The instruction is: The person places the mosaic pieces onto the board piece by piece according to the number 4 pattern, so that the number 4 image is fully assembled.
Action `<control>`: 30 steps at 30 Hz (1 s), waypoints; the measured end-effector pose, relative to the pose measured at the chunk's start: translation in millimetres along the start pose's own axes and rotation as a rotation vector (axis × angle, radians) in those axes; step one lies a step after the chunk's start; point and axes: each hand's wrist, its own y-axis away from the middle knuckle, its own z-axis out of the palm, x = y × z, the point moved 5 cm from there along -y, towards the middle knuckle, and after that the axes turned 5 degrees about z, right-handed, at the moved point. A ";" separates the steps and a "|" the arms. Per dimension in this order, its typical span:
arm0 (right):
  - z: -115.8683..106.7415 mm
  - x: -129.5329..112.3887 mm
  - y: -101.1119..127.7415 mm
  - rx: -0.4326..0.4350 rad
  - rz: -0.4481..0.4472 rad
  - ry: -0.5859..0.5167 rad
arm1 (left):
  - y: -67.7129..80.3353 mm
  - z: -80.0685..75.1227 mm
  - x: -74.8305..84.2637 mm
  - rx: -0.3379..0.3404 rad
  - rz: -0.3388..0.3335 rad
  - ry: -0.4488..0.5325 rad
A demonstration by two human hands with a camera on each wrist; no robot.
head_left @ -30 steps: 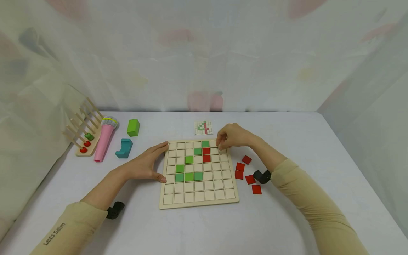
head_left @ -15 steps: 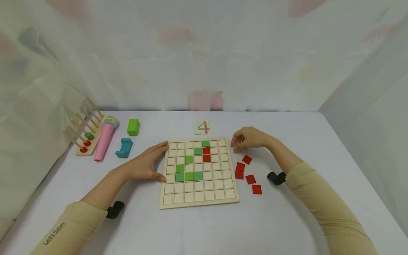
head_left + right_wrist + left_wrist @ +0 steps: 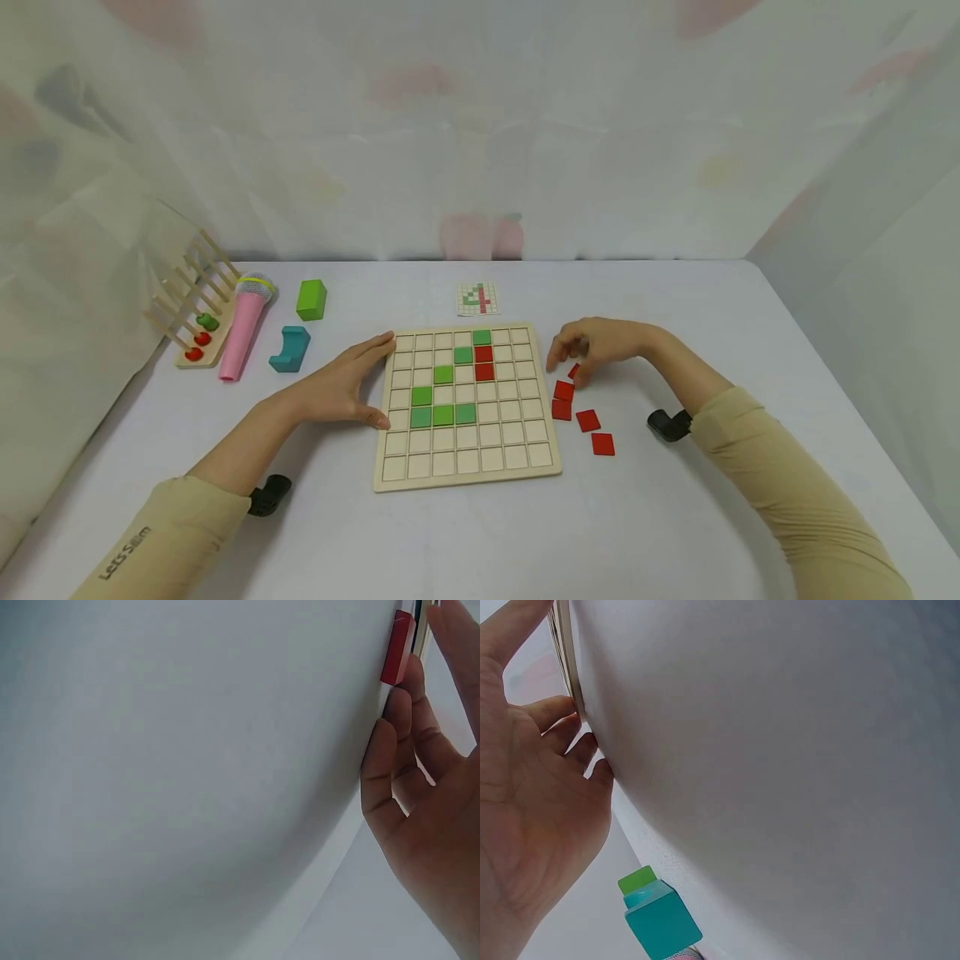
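Observation:
A pale wooden grid board (image 3: 467, 479) lies mid-table, with several green tiles (image 3: 443, 375) and two red tiles (image 3: 483, 362) in its squares. My left hand (image 3: 341, 383) rests against the board's left edge, thumb low and fingers spread toward the far corner. Just off the board's right side, my right hand (image 3: 603, 343) is over a loose red tile (image 3: 573, 372), partly covered by the thumb and fingers. In the right wrist view, the fingertips touch the table beside a red tile (image 3: 397, 648). More loose red tiles (image 3: 588, 420) lie nearer the person.
Behind the board lies a small pattern card (image 3: 477, 299). To the left are a green block (image 3: 311, 300), a teal curved block (image 3: 290, 349), a pink toy microphone (image 3: 243, 333) and a wooden peg rack (image 3: 217, 341) with red and green beads.
My right hand has moved from the board's far right corner rightward and nearer, down to the farthest loose red tile. The left hand has stayed at the board's edge.

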 end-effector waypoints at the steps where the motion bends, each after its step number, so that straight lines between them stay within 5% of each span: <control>1: 1.0 0.0 0.3 -0.006 -0.001 0.007 | -0.2 0.3 -0.5 -0.001 -0.002 0.000; 17: 11.6 -8.9 -1.9 -0.032 -0.078 0.091 | 0.4 -0.1 -0.8 -0.004 -0.002 0.004; 30: 11.3 -8.9 -0.6 -0.001 -0.039 0.105 | -0.4 1.0 -1.0 -0.009 -0.009 0.004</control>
